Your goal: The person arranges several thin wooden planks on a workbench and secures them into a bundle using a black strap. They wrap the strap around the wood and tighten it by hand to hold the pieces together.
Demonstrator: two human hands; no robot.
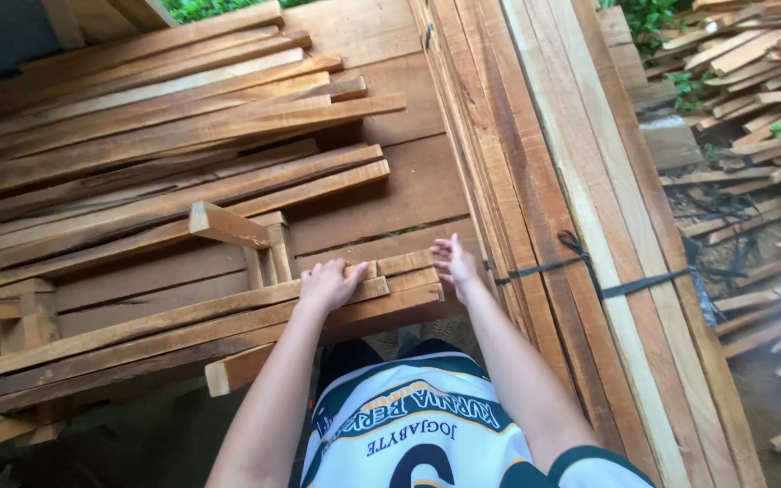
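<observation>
My left hand (329,284) rests flat on the near ends of several long wooden slats (164,330) that lie side by side in front of me, fingers spread over their tops. My right hand (455,265) hovers at the right end of the same slats, fingers apart, touching or just above the end of the last slat. Neither hand grips anything. A short wooden block (228,226) lies tilted on small upright pieces just beyond the slats.
A big pile of long slats (155,136) covers the boards at the back left. A tall bundle of planks (571,226) tied with a black strap (589,276) runs along my right. Scrap wood (761,136) litters the ground at far right.
</observation>
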